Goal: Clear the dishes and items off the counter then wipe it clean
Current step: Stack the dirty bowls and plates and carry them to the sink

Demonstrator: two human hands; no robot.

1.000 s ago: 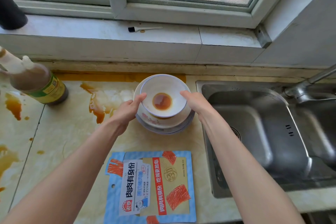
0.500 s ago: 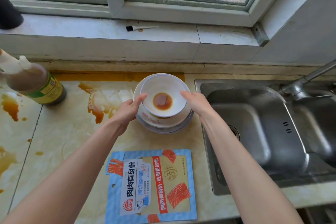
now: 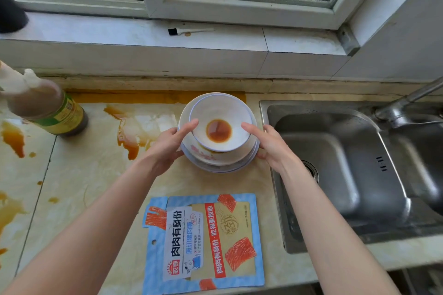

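A stack of white dishes [image 3: 212,159] stands on the marble counter [image 3: 84,187] just left of the sink. The top bowl [image 3: 220,109] has a blue rim and a pool of brown sauce in its bottom. My left hand [image 3: 167,146] holds the stack's left side, thumb on the top bowl's rim and fingers curled under the lower dishes. My right hand [image 3: 271,146] holds the right side the same way. A brown sauce bottle [image 3: 48,112] stands at the far left. A blue snack packet [image 3: 203,239] lies flat near the front edge.
Brown sauce spills [image 3: 129,134] streak the counter left of the stack and at the far left. The steel sink [image 3: 335,151] with its faucet [image 3: 407,100] fills the right. A small brush [image 3: 189,30] lies on the windowsill, with a dark object at its left end.
Both hands stay on the two sides of the dish stack. The stack has not visibly shifted on the counter.
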